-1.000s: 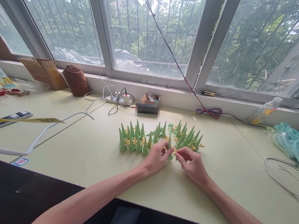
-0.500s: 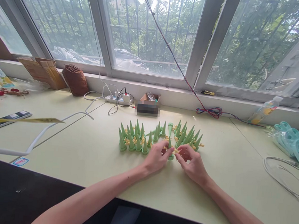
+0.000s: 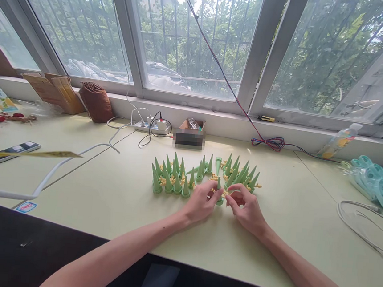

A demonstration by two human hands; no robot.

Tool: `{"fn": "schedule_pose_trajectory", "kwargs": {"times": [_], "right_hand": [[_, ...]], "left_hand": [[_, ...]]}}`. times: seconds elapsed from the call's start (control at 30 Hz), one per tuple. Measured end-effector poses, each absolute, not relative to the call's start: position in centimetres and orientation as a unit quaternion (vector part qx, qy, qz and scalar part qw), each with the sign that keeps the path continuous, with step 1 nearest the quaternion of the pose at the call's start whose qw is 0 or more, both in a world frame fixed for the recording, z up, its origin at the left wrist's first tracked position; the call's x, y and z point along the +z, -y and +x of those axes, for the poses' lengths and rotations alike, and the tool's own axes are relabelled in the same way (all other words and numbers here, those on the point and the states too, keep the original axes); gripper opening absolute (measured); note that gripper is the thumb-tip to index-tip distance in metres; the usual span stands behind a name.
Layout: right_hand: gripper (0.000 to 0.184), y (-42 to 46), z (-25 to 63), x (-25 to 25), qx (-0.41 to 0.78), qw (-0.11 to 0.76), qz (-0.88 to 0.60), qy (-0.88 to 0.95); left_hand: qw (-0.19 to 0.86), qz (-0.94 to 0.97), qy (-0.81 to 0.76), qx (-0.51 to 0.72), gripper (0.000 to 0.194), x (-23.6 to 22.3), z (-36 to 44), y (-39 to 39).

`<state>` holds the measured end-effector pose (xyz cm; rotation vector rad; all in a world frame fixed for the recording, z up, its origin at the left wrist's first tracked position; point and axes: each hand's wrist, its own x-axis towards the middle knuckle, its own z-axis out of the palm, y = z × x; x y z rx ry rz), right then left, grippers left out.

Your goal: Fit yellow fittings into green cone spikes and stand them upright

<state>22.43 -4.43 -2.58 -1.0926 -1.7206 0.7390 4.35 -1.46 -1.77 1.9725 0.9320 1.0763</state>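
Note:
My left hand [image 3: 204, 197] is closed around a green plastic cone [image 3: 219, 183], which stands point up with its base near the table. Beside it, the fingertips of my right hand [image 3: 244, 206] pinch a small yellow piece [image 3: 225, 194] against the cone's side. Fingers cover part of both pieces. Close by on the left is a group of upright green cones [image 3: 177, 185] with small yellow pieces among them. More such cones [image 3: 238, 176] stand just beyond my right hand. One cone [image 3: 218, 164] behind my hands rests on its tip, wide end up.
Along the window wall are a power strip [image 3: 142, 126], a small open box [image 3: 193, 126], a cable coil [image 3: 272, 144] and a bottle [image 3: 341, 141]. Bagged teal items [image 3: 374, 182] and a white cable [image 3: 355, 220] lie right. A phone [image 3: 12, 152] and a grey cable [image 3: 55, 167] lie left.
The cone in my left hand has shifted very slightly to the right and leans a little less. Both hands keep nearly the same place and grip.

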Motion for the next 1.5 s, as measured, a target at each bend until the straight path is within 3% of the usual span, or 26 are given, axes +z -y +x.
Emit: {"fn": "schedule_pose_trajectory", "kwargs": {"times": [1.5], "right_hand": [[0.028,4.10,22.52,-2.65,0.286,0.423,-0.470,0.720]], "left_hand": [[0.304,0.776,-0.353,0.426,0.031,-2.31,4.37,1.24]]}}
